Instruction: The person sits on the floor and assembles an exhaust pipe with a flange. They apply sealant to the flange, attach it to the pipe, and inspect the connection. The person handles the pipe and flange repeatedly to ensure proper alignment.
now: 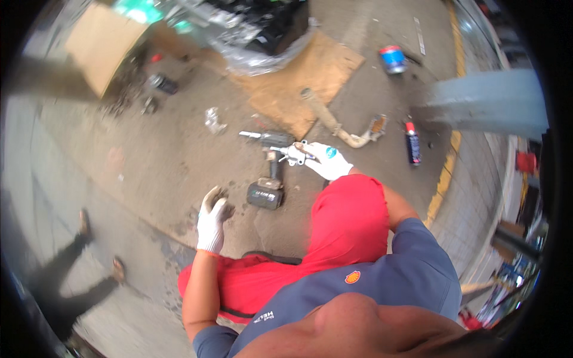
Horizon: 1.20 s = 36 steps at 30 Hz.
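Note:
My right hand [330, 161], in a white glove, grips a small silver metal part [294, 155] with bolt-hole lugs. Part of it is hidden by the fingers. Just left of it, a black cordless power wrench [275, 167] lies on the concrete, its bit end pointing left and its battery toward me. My left hand [212, 219], also gloved and with dark-stained fingertips, is raised to the left of the battery. Its fingers are loosely bent and apart, with nothing visible in them.
Beyond the wrench lie a bent pipe with a flange [352, 139] and a cardboard sheet [298, 71]. A spray can [413, 145] and a blue-red tin [393, 59] stand at right near a grey post [483, 101]. A cardboard box [104, 45] is far left; another person's legs [65, 268] are at left.

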Available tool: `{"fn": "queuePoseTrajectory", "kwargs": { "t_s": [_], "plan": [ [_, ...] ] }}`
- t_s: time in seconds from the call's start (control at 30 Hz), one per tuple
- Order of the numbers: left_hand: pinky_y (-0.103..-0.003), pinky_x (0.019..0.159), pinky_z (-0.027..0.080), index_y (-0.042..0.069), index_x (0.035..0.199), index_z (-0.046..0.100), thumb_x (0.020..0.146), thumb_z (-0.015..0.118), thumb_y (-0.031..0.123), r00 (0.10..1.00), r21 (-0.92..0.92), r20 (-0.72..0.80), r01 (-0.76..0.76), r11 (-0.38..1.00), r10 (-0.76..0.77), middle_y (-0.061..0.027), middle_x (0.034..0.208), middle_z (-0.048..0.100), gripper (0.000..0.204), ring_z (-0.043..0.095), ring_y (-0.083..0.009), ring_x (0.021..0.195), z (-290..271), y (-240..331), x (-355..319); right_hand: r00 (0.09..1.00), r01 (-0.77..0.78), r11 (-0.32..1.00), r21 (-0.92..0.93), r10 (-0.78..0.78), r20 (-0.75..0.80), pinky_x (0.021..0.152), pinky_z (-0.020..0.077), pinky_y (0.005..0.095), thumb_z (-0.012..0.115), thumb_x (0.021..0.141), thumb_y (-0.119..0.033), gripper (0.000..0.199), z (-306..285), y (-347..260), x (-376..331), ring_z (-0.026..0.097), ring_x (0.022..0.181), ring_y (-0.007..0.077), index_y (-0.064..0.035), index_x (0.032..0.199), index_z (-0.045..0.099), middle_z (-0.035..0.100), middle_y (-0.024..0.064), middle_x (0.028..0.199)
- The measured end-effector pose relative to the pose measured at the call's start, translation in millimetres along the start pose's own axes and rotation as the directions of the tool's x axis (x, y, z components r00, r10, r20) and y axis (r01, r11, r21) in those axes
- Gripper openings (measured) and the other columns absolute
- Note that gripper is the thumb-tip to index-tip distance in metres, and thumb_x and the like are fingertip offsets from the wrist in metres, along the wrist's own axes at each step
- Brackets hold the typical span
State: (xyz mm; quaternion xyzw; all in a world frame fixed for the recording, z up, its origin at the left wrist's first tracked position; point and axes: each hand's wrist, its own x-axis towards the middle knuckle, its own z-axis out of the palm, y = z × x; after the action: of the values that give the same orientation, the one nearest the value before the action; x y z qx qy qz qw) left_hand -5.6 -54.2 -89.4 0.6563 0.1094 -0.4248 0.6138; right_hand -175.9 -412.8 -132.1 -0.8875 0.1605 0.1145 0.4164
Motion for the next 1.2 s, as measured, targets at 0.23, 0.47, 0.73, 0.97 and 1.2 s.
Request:
{"fn": "queuePoseTrajectory", "kwargs": {
  "t_s": [0.23, 0.47, 0.73, 0.97, 1.2],
  "plan": [
    [-0.034, 0.094, 0.057, 0.004, 0.148, 0.052, 0.102, 0.064, 0.020, 0.982, 0.136, 0.186, -0.038, 0.990, 0.012, -0.0102, 0.130, 0.065, 0.050, 0.066, -0.0191, 0.110, -9.0, 8.2, -11.6, 0.935, 0.173, 0.955, 0.243, -0.237, 0.265, 0.102, 0.0526, 0.0366, 0.071, 0.096, -0.026, 0.055, -11.6, -58.2, 51.3, 0.068, 0.119, 0.0280, -0.0030, 0.145, 0.059, 0.069, 0.0142, 0.133],
    [-0.032, 0.096, 0.053, 0.003, 0.158, 0.040, 0.095, 0.079, 0.032, 0.848, 0.245, 0.521, -0.039, 0.969, -0.097, -0.0089, 0.142, 0.057, 0.080, 0.059, -0.0161, 0.119, 6.8, 30.9, -33.8, 0.675, 0.326, 0.945, -0.031, -0.210, 0.708, 0.107, 0.0490, 0.0399, 0.061, 0.097, -0.044, 0.057, -73.6, -215.6, 72.1, 0.064, 0.126, 0.0308, -0.0108, 0.143, 0.061, 0.067, 0.0149, 0.137],
    [-0.033, 0.107, 0.046, 0.003, 0.141, 0.059, 0.093, 0.082, 0.034, 0.732, 0.512, 0.651, -0.226, 0.829, -0.203, -0.0046, 0.130, 0.067, 0.061, 0.058, -0.0158, 0.121, 8.2, 21.1, -27.1, 0.585, 0.738, 0.654, -0.166, -0.498, 0.640, 0.075, 0.0556, 0.0493, 0.063, 0.090, -0.036, 0.036, -54.9, -257.8, 33.1, 0.072, 0.087, 0.0372, -0.0148, 0.117, 0.072, 0.075, 0.0110, 0.094],
    [-0.027, 0.070, 0.052, 0.003, 0.114, 0.073, 0.093, 0.081, 0.031, 0.834, 0.510, 0.530, -0.172, 0.843, -0.151, -0.0013, 0.092, 0.072, 0.036, 0.062, -0.0085, 0.076, 0.7, -1.4, -15.1, 0.723, 0.669, 0.629, -0.396, -0.427, 0.543, 0.079, 0.0579, 0.0487, 0.065, 0.088, -0.034, 0.031, -52.0, -254.3, 36.4, 0.074, 0.093, 0.0367, -0.0109, 0.106, 0.073, 0.076, 0.0136, 0.093],
    [-0.031, 0.054, 0.054, 0.001, 0.098, 0.068, 0.094, 0.075, 0.025, 0.981, 0.077, 0.086, 0.166, 0.983, -0.172, -0.0068, 0.078, 0.068, 0.025, 0.063, -0.0153, 0.058, -29.2, -20.5, 30.7, 0.494, 0.856, 0.476, -0.199, -0.642, 0.587, 0.070, 0.0574, 0.0490, 0.067, 0.087, -0.036, 0.026, -40.2, -269.4, -15.7, 0.072, 0.079, 0.0360, -0.0101, 0.089, 0.068, 0.069, 0.0114, 0.080]
  ]
}}
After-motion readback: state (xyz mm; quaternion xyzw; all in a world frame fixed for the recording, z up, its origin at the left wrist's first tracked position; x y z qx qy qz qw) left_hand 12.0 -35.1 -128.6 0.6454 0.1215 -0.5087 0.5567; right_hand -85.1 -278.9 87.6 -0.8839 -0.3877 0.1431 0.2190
